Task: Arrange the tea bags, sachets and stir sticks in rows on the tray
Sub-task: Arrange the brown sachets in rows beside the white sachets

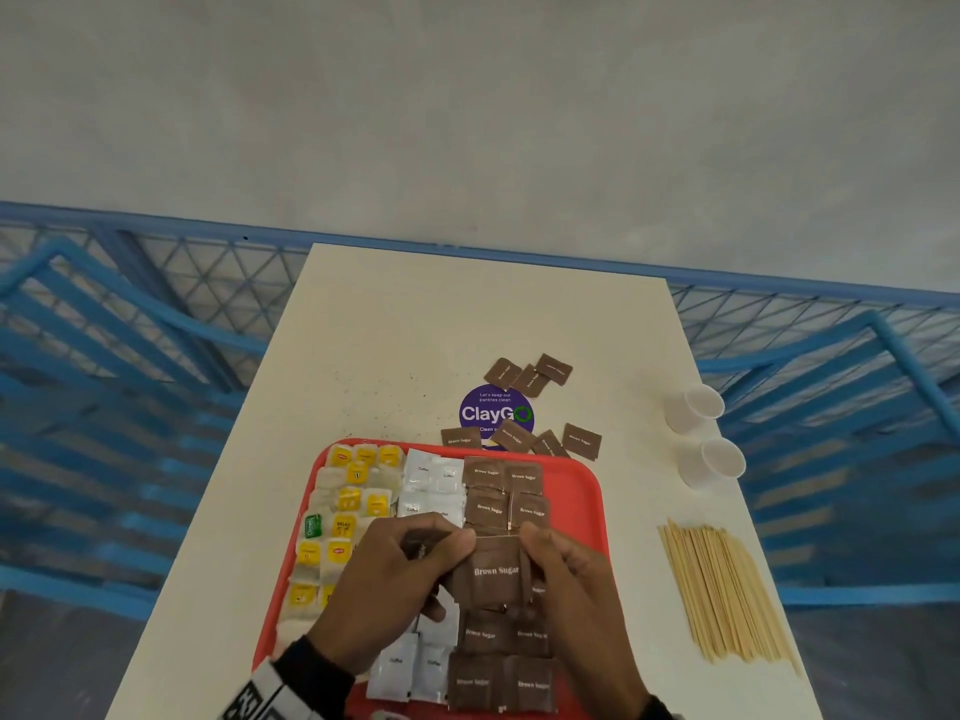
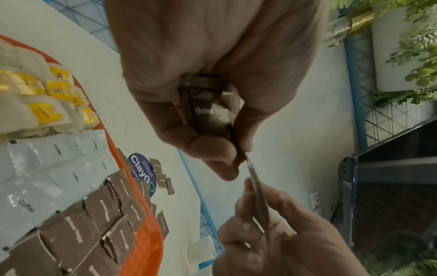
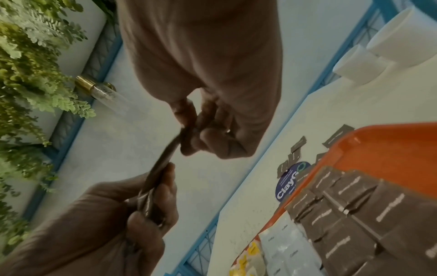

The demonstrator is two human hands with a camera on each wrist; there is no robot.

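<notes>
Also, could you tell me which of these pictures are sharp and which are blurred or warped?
Head view: fairly sharp, the held brown sugar sachet reads clearly, the railing bows. Left wrist view: left hand looms soft and dim. Right wrist view: the sachet edge smears, the tray tilts and stretches.

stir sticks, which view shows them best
The head view: the stir sticks lie in a loose bundle on the table, right of the tray, in full sight. Neither wrist view shows them; those show the hands, sachets and tray.
</notes>
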